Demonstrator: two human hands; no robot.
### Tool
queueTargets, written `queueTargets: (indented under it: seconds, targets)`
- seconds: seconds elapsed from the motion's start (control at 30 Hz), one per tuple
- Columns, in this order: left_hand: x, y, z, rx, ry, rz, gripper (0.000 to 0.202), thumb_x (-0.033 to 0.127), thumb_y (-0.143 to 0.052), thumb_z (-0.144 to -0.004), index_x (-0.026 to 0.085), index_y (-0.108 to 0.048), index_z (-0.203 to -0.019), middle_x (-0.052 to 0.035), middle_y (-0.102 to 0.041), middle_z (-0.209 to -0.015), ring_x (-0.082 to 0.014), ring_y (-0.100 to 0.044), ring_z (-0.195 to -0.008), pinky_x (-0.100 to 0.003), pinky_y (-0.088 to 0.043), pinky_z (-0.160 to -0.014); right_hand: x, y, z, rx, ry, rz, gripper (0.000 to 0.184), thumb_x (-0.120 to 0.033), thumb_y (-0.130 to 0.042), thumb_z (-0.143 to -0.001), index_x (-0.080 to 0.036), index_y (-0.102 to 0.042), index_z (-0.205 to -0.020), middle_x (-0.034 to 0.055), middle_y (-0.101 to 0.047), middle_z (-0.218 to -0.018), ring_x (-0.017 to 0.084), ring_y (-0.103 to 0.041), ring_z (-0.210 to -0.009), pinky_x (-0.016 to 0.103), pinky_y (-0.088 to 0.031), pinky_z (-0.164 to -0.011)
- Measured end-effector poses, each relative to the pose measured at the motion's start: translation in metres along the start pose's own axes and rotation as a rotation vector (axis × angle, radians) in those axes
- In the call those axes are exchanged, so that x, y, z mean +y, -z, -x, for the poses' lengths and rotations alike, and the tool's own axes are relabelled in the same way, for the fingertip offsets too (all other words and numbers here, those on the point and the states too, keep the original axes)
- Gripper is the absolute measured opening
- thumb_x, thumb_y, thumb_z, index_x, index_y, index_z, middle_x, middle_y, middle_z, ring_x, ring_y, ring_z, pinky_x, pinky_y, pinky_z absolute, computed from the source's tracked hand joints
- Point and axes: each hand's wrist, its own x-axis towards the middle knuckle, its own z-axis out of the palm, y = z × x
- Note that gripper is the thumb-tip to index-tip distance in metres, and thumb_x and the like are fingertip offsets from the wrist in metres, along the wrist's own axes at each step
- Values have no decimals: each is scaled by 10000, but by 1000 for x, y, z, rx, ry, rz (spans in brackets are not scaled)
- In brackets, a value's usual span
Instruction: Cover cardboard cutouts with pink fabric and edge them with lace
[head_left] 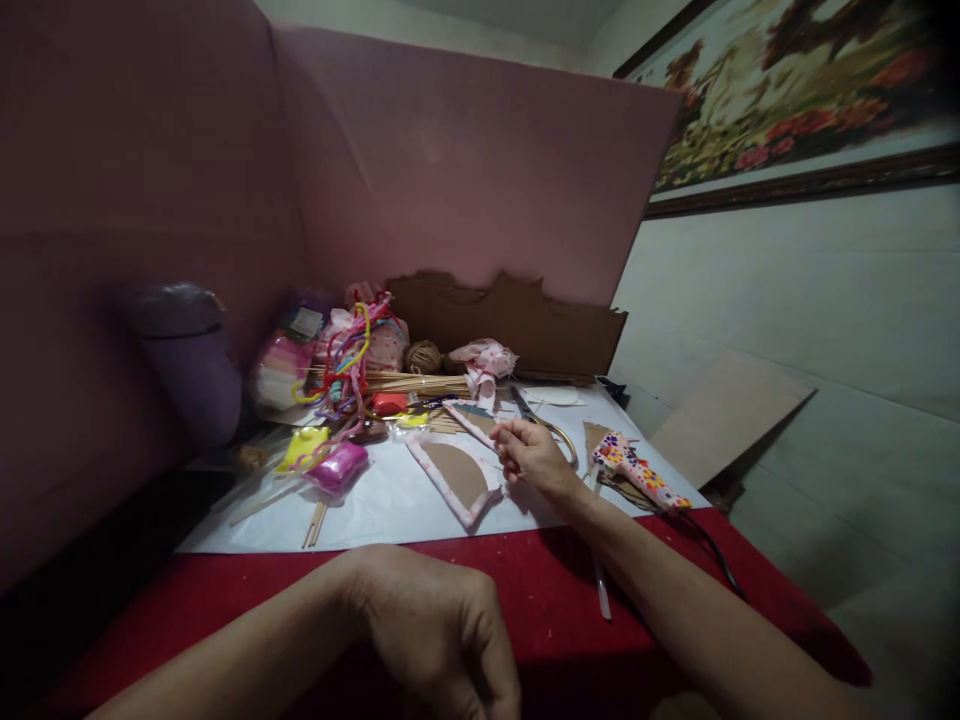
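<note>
- Reaching over the white sheet (360,525), the right hand (536,458) has its fingers bunched together — whether they pinch anything, I cannot tell.
- Just beside them lies the fabric-edged cardboard piece (454,475); a second trimmed piece (471,422) lies behind, partly blocked by that hand.
- Scissors (564,438) also sit partly behind it, a flowered glue gun (641,475) to the right.
- The left hand (442,635) curls nearest the viewer — fingertips hidden.
- Farther back: sticks (420,383), twine ball (422,357), torn cardboard (510,328).
</note>
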Motion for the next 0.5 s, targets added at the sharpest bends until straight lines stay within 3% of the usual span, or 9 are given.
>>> queueTargets:
  seconds: [0.17, 0.23, 0.3, 0.4, 0.43, 0.5]
  targets:
    - [9, -4, 0, 26, 30, 32, 305, 461, -708, -620, 163, -657, -580, 17, -513, -462, -111, -469, -382, -228, -425, -395, 2, 1, 1, -28, 96, 204, 409, -551, -491, -795, -165, -533, -669, -66, -409, -473, 57, -313, -368, 191, -246, -357]
    - [9, 2, -3, 159, 37, 103, 270, 421, -673, -672, 157, -644, -624, 4, -555, -502, -109, -505, -414, -218, -430, -425, 1, 1, 3, -29, 215, 339, 388, -498, -464, -841, -162, -565, -676, -30, -481, -516, 82, -398, -434, 210, -309, -423]
    - [9, 13, -5, 497, -83, 146, 246, 388, -608, -732, 150, -628, -670, -9, -577, -527, -104, -509, -418, -206, -408, -422, -2, 0, 7, -21, 344, 504, 307, -400, -466, -872, -170, -606, -723, 7, -576, -615, 115, -498, -553, 238, -378, -539]
    - [9, 37, -1, 1286, -310, 234, 164, 259, -651, -662, 146, -605, -773, -17, -591, -647, -105, -512, -500, -197, -387, -435, -6, -2, 11, -45, 468, 720, 172, -272, -499, -864, -197, -650, -828, 38, -655, -784, 161, -566, -728, 278, -399, -670]
    - [8, 44, 2, 1481, -379, 288, 216, 205, -664, -634, 153, -594, -831, -26, -599, -729, -117, -540, -584, -208, -416, -491, -6, -3, 12, -53, 489, 761, 157, -252, -508, -856, -203, -658, -849, 43, -661, -810, 171, -571, -755, 287, -399, -684]
    - [6, 56, 11, 1696, -384, 417, 274, 103, -652, -590, 162, -565, -843, -21, -567, -762, -125, -543, -652, -230, -433, -568, -4, -4, 13, -65, 519, 813, 144, -232, -529, -841, -213, -671, -851, 47, -661, -808, 183, -571, -770, 296, -400, -690]
